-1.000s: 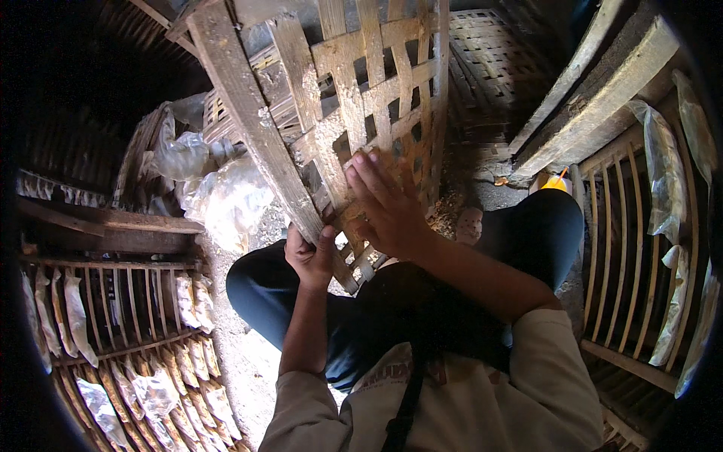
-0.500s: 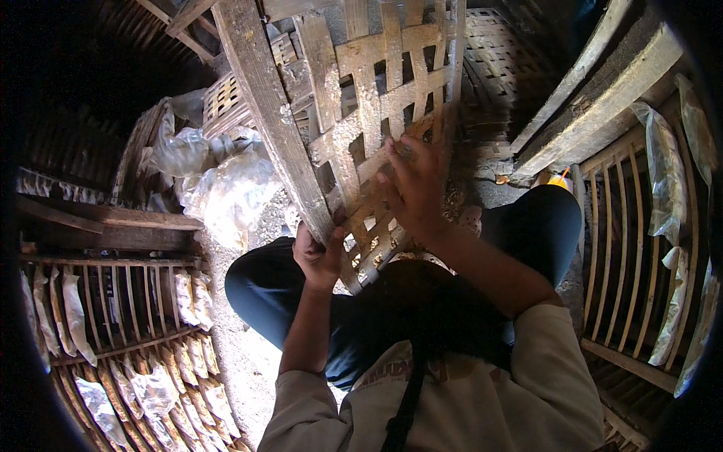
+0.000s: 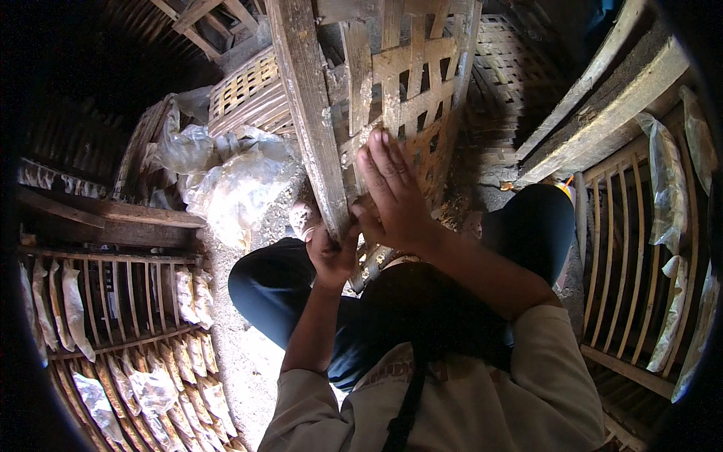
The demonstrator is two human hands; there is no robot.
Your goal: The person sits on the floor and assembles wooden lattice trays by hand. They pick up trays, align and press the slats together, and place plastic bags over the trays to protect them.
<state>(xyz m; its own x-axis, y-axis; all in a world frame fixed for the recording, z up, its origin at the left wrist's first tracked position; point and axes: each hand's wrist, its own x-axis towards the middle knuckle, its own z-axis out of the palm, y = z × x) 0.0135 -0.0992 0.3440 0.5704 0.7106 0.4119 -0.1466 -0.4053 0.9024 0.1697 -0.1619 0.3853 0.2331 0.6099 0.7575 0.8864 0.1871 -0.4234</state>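
A wooden-framed tray of woven bamboo strips (image 3: 414, 71) stands tilted on edge between my knees, with pale crumbs stuck to its slats. My left hand (image 3: 332, 255) is wrapped round the lower end of its left frame bar. Against the woven face, my right hand (image 3: 395, 196) has its fingers stretched out and holds nothing. The lower part of the tray is partly hidden behind my hands.
Crumpled clear plastic sheets (image 3: 241, 181) lie at the left, beside stacked woven trays (image 3: 248, 90). Slatted racks with filled plastic packets (image 3: 158, 388) stand lower left. Another slatted rack (image 3: 625, 248) and wooden beams (image 3: 602, 98) are at the right.
The tray has swung to the right and turned more edge-on, with my left hand moving along with it. My right hand has shifted left and its fingers have straightened.
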